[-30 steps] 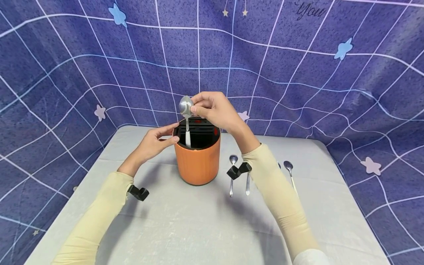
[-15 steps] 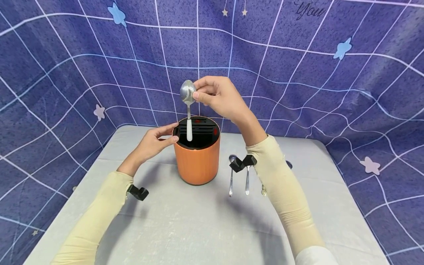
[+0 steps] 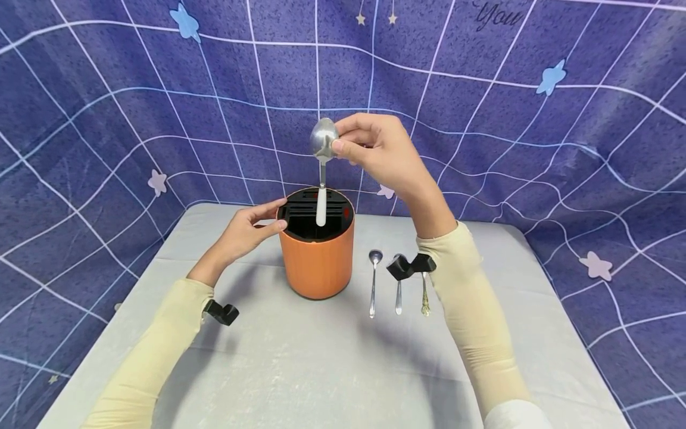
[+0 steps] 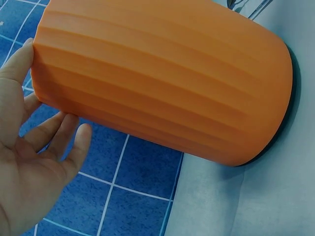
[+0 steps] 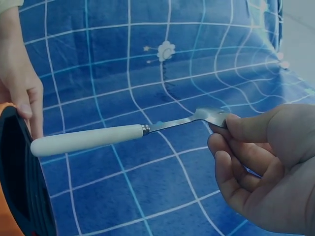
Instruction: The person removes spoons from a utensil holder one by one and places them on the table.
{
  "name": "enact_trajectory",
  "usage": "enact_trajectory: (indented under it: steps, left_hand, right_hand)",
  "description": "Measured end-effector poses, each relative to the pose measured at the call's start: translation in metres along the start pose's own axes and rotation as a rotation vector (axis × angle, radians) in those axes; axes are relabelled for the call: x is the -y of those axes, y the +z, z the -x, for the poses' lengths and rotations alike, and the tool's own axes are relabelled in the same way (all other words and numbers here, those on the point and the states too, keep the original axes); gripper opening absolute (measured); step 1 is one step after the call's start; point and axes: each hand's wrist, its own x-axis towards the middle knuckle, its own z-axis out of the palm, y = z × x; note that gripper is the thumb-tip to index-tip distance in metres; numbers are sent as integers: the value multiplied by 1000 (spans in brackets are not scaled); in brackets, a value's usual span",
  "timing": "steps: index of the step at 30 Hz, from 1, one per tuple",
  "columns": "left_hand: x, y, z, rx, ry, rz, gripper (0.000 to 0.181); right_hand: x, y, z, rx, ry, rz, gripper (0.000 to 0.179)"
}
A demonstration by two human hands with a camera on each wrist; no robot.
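Note:
My right hand (image 3: 383, 143) pinches a spoon (image 3: 324, 140) by the edge of its metal bowl, between thumb and fingers. The spoon hangs bowl up, and its white handle (image 5: 88, 140) points down at the black slotted insert (image 3: 300, 226) of an orange utensil holder (image 3: 317, 268). In the right wrist view the handle's end appears close to the holder's mouth but apart from it. My left hand (image 3: 243, 233) holds the holder's left rim, thumb at the front and a finger farther back. Its other fingers lie against the outer wall in the left wrist view (image 4: 162, 73).
Right of the holder, a spoon (image 3: 372, 280) lies on the pale tablecloth (image 3: 278, 369). Beside it are a silver handle (image 3: 399, 298) and a gold-ended handle (image 3: 425, 298), their upper parts behind the right wrist's black mount (image 3: 409, 266). A purple grid curtain (image 3: 241, 71) stands behind.
My right hand has lifted the spoon up and rightward; its white handle has come up from inside the holder. The left hand and the holder stay in place.

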Motion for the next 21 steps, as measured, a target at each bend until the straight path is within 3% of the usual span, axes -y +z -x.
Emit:
enact_trajectory:
  steps: [12,21]
  left_hand:
    - [0,1,-1,-5,-8,-2,57]
    - [2,2,1,-21,-8,-5,57]
  right_hand:
    - [-10,-32,25,-66,15,9,16]
    - [-35,-51,43,-117,108,42,18]
